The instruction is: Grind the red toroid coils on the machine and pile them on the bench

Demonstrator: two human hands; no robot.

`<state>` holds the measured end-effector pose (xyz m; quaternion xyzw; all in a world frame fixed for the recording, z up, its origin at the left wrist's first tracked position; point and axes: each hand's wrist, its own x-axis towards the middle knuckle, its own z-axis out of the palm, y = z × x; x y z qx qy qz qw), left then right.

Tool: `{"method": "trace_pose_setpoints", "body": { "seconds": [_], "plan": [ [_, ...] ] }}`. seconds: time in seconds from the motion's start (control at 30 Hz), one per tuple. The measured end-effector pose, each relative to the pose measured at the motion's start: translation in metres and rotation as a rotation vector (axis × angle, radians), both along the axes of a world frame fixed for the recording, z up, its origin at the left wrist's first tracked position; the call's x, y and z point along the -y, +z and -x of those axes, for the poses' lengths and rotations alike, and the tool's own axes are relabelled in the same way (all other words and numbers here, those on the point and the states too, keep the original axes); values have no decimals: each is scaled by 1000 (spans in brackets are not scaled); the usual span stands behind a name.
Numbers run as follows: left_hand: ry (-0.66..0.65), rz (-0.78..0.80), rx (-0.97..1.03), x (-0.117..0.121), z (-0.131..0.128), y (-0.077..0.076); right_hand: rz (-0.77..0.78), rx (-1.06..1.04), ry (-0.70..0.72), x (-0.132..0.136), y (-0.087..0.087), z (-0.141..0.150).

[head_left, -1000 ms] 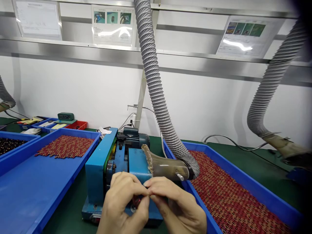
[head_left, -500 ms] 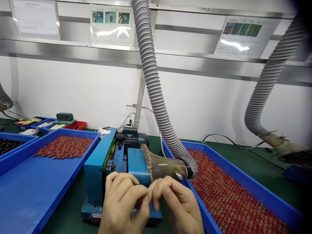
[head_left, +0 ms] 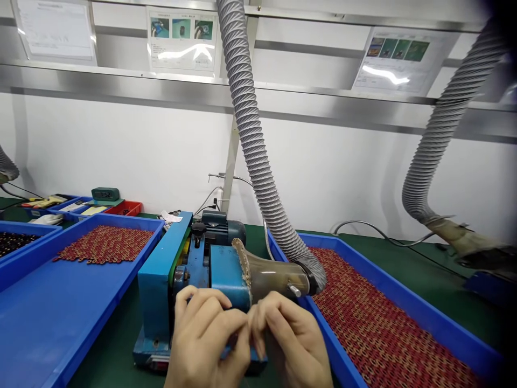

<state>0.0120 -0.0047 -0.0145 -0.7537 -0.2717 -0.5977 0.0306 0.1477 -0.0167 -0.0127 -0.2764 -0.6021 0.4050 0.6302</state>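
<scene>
In front of a blue belt-driven machine [head_left: 153, 302], my left hand [head_left: 208, 339] and my right hand [head_left: 291, 339] meet with curled fingers. Both hands are closed in a pinch, fingertips nearly touching. Whatever sits between them is hidden by the fingers. Behind the hands, a brownish translucent suction nozzle [head_left: 277, 272] joins the machine's blue cover to a grey ribbed hose [head_left: 258, 140]. To the right lies a blue tray [head_left: 428, 310] full of small red ring-like parts [head_left: 375, 307]. A second blue tray [head_left: 60, 307] at left holds fewer red parts [head_left: 107, 243] at its far end.
A dark motor [head_left: 222, 229] sits behind the machine. Another ribbed hose [head_left: 428, 161] hangs at right with its own nozzle. A small clock [head_left: 105, 194], a red bin [head_left: 129, 207] and blue bins stand at back left. Printed sheets hang on the metal rack [head_left: 323, 97].
The hands stay together in nearly the same pose at the machine. The whole view has shifted very slightly; the trays and machine look unchanged.
</scene>
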Motion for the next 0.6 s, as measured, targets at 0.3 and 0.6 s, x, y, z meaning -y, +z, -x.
{"method": "trace_pose_setpoints", "body": {
  "seconds": [0.3, 0.6],
  "plan": [
    [-163, 162, 9, -4, 4, 4, -555, 325, -378, -3, -5, 0],
    [-60, 114, 105, 5, -8, 1, 72, -71, 85, 0, 2, -8]
  ]
}}
